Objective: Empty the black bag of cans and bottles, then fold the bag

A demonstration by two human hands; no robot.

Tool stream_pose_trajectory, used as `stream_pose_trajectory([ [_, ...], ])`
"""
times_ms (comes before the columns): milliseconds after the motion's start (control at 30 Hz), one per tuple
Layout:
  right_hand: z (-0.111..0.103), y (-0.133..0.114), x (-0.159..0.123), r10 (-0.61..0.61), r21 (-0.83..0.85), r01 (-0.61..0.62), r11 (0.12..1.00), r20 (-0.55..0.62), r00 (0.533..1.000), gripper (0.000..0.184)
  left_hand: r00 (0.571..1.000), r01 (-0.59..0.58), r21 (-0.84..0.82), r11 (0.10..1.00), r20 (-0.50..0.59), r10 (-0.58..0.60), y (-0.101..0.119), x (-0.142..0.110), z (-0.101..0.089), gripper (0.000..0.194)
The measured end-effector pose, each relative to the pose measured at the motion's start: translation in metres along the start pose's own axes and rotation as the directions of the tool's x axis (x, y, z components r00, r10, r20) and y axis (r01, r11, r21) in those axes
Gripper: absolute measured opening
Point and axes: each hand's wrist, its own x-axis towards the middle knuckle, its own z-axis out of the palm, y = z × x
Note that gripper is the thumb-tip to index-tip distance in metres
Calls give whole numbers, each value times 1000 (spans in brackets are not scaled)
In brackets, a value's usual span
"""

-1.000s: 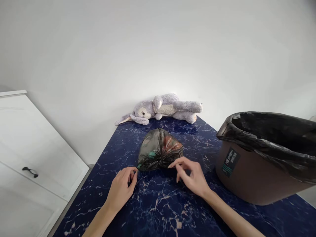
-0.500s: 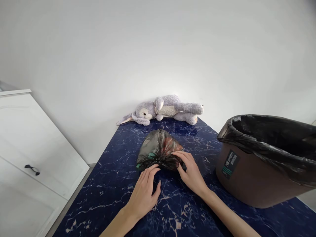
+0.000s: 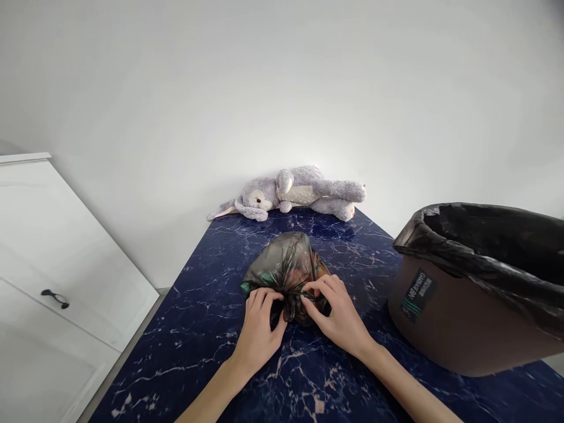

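Observation:
A filled black garbage bag (image 3: pixel 282 261), thin enough that green and reddish contents show through, rests on the blue marbled table (image 3: pixel 207 276). Its gathered neck points toward me. My left hand (image 3: pixel 263 320) is at the left of that neck, thumb and fingers pinching the bunched plastic. From the right, my right hand (image 3: pixel 333 314) grips the same gathered part with thumb and index finger. The fingertips of both hands are close together at the knot-like bunch, and whether it is tied I cannot tell.
A brown garbage bin (image 3: pixel 462 323) lined with a black bag stands at the right of the table. Along the wall at the far edge lies a grey plush rabbit (image 3: pixel 295 191). A white cabinet (image 3: pixel 66 252) with a black handle is on the left.
Both hands have closed in on the bag's neck, the left thumb coming up to the plastic. The gathered end now bulges out more between them, toward me.

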Motion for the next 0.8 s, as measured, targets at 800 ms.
stream_pose_trajectory([
  [800, -7, 15, 4, 191, 142, -148, 979, -361, 913, 26, 973, 115, 103, 988, -210, -92, 0, -3, -1, 6],
])
